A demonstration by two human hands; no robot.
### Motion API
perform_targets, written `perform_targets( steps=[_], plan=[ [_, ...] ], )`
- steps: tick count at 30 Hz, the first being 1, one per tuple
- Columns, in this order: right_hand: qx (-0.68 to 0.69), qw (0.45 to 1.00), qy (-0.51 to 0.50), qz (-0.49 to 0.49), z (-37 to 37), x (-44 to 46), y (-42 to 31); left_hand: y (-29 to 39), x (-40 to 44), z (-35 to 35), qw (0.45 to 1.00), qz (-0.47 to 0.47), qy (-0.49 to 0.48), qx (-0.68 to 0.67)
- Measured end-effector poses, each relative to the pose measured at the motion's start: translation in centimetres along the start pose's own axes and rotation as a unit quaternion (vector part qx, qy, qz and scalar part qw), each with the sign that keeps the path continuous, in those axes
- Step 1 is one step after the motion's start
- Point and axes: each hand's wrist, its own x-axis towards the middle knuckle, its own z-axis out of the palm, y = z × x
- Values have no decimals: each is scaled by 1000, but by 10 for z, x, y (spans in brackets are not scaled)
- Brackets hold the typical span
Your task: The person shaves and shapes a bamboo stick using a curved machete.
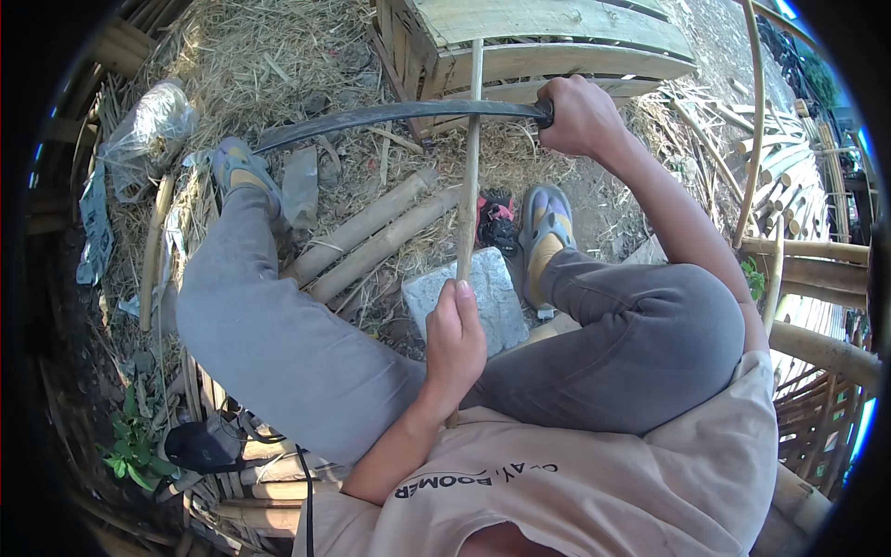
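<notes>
My left hand [455, 332] is closed around the lower part of a long, narrow bamboo strip [469, 190], which points up and away from my body. My right hand [580, 116] grips the handle of a machete [371, 115], its dark curved blade stretching to the left. The blade crosses the strip near its far end; whether its edge bites into the wood cannot be made out. Beneath the strip, a pale stone block [497, 297] lies on the ground between my legs.
A slatted wooden crate [557, 65] stands ahead. Two bamboo poles [380, 237] lie left of the block, near a red and black item [497, 221]. A plastic bag [153, 130] sits at left, cut bamboo [789, 167] at right. My feet flank the work area.
</notes>
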Motion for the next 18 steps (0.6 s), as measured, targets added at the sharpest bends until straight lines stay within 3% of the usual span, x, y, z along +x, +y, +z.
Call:
perform_targets(
  steps=[5,9,12,18],
  plan=[
    [-3,999,29,36,8,-1,29,-4,-1,-3,1000,21,-17,-7],
    [43,998,-19,42,-14,-15,2,-19,2,3,995,-2,-31,-90],
    [75,996,-40,12,-17,-20,-8,-23,3,7,978,-47,-47,-199],
    [63,993,-53,-82,-3,-24,-27,-3,1,4,963,-92,-50,-247]
  ],
)
